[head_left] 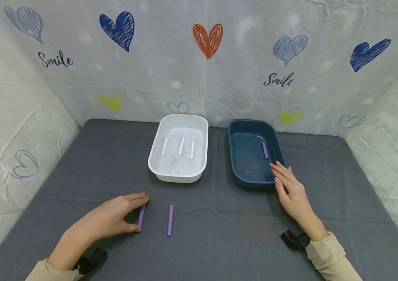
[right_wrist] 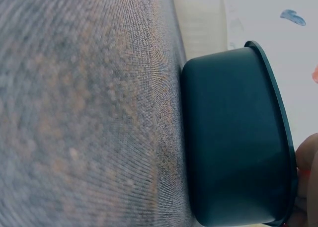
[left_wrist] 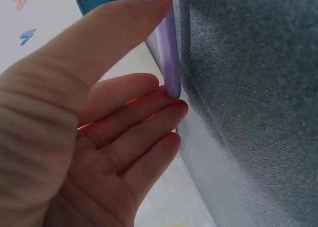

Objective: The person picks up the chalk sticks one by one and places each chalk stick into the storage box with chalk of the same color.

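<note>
My left hand (head_left: pixel 114 215) pinches a purple chalk stick (head_left: pixel 141 216) lengthwise, low over the grey cloth. Its thumb is at the near end and the fingertips are at the far end. In the left wrist view the thumb crosses that chalk's upper part and the lower tip meets the fingertips. A second purple chalk stick (head_left: pixel 170 220) lies just to the right. My right hand (head_left: pixel 293 195), fingers fairly straight, rests at the near right corner of a dark blue tray (head_left: pixel 251 182). Inside this tray lies another purple chalk stick (head_left: pixel 265 150).
A white tray (head_left: pixel 179 177) stands left of the blue one, holding three white chalk sticks, among them a middle one (head_left: pixel 181 146). Grey cloth (head_left: pixel 220 242) covers the table. Behind and beside it hangs a pale curtain (head_left: pixel 170 70) printed with hearts.
</note>
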The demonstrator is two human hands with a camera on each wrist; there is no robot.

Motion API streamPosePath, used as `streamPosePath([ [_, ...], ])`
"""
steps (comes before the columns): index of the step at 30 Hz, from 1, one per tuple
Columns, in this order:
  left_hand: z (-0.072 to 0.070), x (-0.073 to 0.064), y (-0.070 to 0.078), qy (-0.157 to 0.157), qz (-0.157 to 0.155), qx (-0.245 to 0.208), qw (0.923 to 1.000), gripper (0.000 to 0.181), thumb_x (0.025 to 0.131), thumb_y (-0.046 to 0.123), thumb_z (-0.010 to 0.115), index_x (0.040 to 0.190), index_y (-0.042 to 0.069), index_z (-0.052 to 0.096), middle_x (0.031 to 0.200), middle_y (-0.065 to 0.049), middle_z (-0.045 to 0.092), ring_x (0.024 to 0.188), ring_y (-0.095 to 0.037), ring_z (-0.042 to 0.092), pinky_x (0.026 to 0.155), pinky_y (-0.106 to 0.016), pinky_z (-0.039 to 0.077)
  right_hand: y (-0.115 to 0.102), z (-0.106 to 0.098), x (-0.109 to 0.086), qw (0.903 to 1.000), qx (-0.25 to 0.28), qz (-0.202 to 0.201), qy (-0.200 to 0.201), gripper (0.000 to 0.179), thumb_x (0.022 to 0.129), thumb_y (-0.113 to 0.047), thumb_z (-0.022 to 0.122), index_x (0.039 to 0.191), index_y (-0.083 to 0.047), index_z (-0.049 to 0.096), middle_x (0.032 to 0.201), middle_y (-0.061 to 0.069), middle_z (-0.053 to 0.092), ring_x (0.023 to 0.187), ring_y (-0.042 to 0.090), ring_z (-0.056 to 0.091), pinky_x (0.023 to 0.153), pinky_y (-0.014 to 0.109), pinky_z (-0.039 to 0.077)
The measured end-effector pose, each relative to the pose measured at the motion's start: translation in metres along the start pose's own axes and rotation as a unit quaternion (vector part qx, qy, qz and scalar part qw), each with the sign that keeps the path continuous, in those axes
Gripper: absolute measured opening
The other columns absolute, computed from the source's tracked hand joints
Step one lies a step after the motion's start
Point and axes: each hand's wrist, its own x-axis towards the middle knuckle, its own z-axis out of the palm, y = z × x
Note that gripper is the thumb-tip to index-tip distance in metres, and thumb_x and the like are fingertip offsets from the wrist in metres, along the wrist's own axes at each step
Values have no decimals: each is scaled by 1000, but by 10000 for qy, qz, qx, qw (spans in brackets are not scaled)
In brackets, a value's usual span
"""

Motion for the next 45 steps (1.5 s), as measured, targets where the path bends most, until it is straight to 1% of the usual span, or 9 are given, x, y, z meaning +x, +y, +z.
streamPosePath([
  [4,-1,2,1,27,34,24,10000,71,75,28,88,129,-8,61,134,-23,58,122,-42,56,95,-53,48,-1,1,0,9999,-18,-124,113,38,93,11,56,130,7,61,139,12,58,133,38,47,114,55,24],
  [8,-3,4,4,82,20,22,10000,70,76,27,87,130,-8,60,134,-23,58,123,-42,56,96,-53,48,-1,1,0,10000,-48,-25,30,37,94,9,56,131,7,61,140,12,57,134,37,46,114,56,24],
  [10,-4,5,6,169,3,27,9999,70,76,25,87,131,-8,60,134,-23,59,122,-41,56,96,-52,48,0,0,0,10000,-57,14,-11,36,95,7,56,130,8,61,139,13,57,135,36,46,113,58,24],
  [16,-7,11,14,599,115,32,9981,69,74,22,89,129,-9,61,131,-24,61,118,-38,60,93,-50,51,2,0,-1,10000,-60,0,-24,34,96,4,55,130,9,61,140,13,57,134,39,46,111,62,25],
  [24,-11,21,27,641,67,-296,9975,70,74,22,89,130,-9,60,132,-21,61,121,-35,59,96,-49,49,2,0,0,10000,-26,27,-78,34,97,3,54,130,9,61,140,13,57,134,40,46,112,61,24],
  [33,-15,41,40,707,265,-706,9946,72,74,23,88,133,-7,59,134,-17,61,125,-30,57,99,-45,49,3,-1,-1,9999,8,92,-131,34,98,3,53,131,8,60,141,13,56,135,38,45,114,59,23],
  [38,-21,56,50,782,586,-654,9931,72,73,26,90,132,-4,61,133,-16,61,125,-26,57,99,-42,49,5,0,-2,9999,-9,79,-123,35,98,2,53,132,7,60,141,12,56,135,37,45,113,60,23],
  [41,-27,65,55,800,750,-605,9921,71,73,26,90,132,-2,62,133,-14,62,125,-25,58,101,-41,48,5,0,-2,9999,-11,78,-113,35,98,2,53,132,7,60,141,13,57,135,38,45,115,57,22],
  [45,-34,75,61,759,836,-611,9917,70,75,26,89,132,-2,61,133,-13,62,125,-27,57,103,-42,46,5,0,-2,9999,2,78,-114,35,98,2,53,132,8,60,140,13,57,135,38,45,117,52,21],
])
